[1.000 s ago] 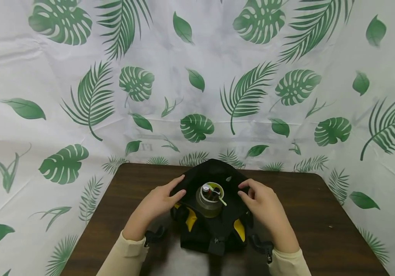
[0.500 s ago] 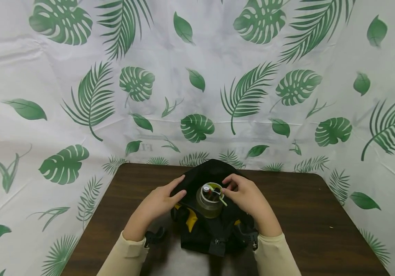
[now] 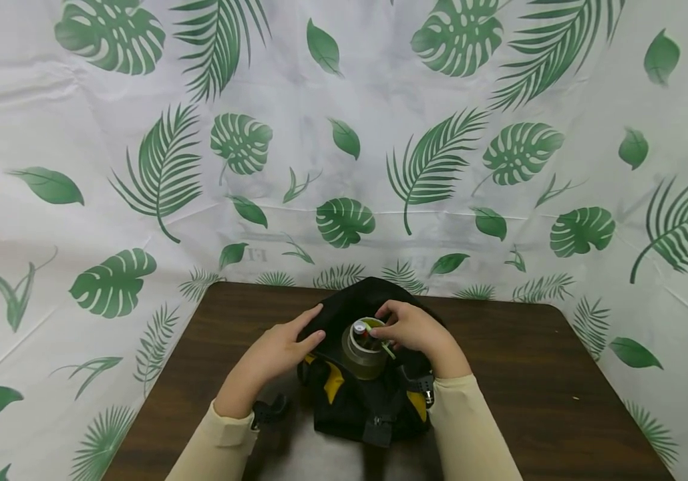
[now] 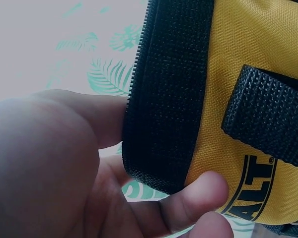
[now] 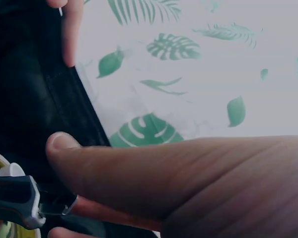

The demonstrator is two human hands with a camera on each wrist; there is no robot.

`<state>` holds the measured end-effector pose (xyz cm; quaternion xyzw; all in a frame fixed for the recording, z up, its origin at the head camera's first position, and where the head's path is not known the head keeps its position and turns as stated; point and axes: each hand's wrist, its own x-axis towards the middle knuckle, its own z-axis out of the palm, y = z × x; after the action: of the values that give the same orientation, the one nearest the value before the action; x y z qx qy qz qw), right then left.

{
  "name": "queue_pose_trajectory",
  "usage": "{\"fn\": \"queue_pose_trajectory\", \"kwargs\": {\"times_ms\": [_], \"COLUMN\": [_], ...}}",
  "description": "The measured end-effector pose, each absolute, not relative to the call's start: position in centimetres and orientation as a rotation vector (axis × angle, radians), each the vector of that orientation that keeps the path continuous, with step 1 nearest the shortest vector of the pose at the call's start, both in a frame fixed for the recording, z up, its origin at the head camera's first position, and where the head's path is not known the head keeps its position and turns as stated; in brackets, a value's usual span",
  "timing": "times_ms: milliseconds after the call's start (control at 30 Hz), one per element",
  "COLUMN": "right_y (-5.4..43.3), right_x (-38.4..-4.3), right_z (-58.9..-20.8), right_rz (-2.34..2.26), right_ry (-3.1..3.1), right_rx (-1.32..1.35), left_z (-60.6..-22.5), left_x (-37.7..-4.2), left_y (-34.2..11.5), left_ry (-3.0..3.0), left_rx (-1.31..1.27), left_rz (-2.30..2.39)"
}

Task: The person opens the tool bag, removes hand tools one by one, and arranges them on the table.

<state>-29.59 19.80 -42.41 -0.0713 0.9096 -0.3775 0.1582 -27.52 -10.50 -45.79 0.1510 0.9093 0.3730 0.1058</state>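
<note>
A black and yellow tool bag [image 3: 332, 384] stands on the table with its top spread wide. My left hand [image 3: 284, 347] grips its left edge, thumb and fingers on either side of the zipper rim [image 4: 159, 94]. In the bag's mouth sits a round, white-rimmed piece [image 3: 363, 367] with a brownish translucent body. Small things fill its middle, among them a silver-topped cylinder [image 3: 359, 327] and a bright green strip [image 3: 389, 350]. My right hand [image 3: 413, 331] reaches over its right side. Thumb and finger stand apart around a black-and-white item with a clear end [image 5: 20, 198].
A dark wooden table [image 3: 518, 374] spreads out on both sides of the bag. Behind it hangs a white sheet [image 3: 344, 133] printed with green leaves. A black strap with a buckle [image 3: 378, 424] hangs at the bag's front.
My right hand has moved left from beside the bag's right edge to over the small things in its mouth. The left hand keeps its grip on the left edge.
</note>
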Motion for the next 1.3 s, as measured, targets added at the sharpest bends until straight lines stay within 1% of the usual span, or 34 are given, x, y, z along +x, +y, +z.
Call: {"fn": "queue_pose_trajectory", "kwargs": {"times_ms": [333, 533, 933, 1167, 1300], "right_y": [20.0, 19.8, 19.5, 19.3, 19.4], "right_x": [-30.4, -30.6, -31.2, -30.8, -30.3], "right_z": [-43.2, -43.2, -44.1, -43.5, -42.8], "right_rz": [-0.925, -0.897, -0.843, -0.766, -0.830], "right_ry": [2.544, 2.530, 2.628, 2.755, 2.757], "right_rx": [-0.390, -0.442, -0.452, -0.408, -0.369], "left_z": [-45.7, -45.6, -45.5, -45.6, -45.8], "left_x": [-27.5, -27.6, -27.4, -27.4, -27.6], "left_y": [-10.4, -10.5, -10.6, -10.7, -10.7], "left_ry": [2.679, 2.679, 2.678, 2.682, 2.680], "left_rx": [0.447, 0.439, 0.441, 0.438, 0.440], "left_rz": [1.104, 1.095, 1.093, 1.091, 1.090]}}
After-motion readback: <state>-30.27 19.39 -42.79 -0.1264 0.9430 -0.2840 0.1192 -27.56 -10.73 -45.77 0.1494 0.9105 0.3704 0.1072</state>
